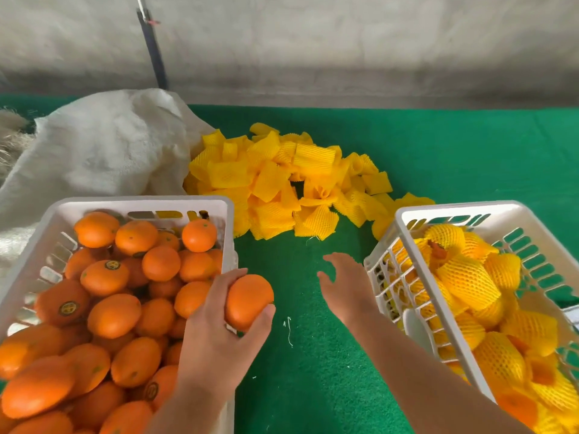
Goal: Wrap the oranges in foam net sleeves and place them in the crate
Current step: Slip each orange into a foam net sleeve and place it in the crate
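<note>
Two crates (230,214) flank green felt (313,355); left hand (219,324) grips orange (249,300), right fingers (338,264) spread.

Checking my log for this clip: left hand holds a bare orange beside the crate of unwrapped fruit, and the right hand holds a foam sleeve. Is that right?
Not quite. The head view shows the right hand open and holding nothing; the foam sleeves lie in a pile on the green mat beyond it. The rest stands: the left hand holds a bare orange beside the crate of unwrapped fruit.

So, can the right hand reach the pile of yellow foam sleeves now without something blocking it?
Probably yes. The right hand is open and empty above the green mat, and the pile of foam sleeves lies straight ahead with only bare mat between them.
</note>
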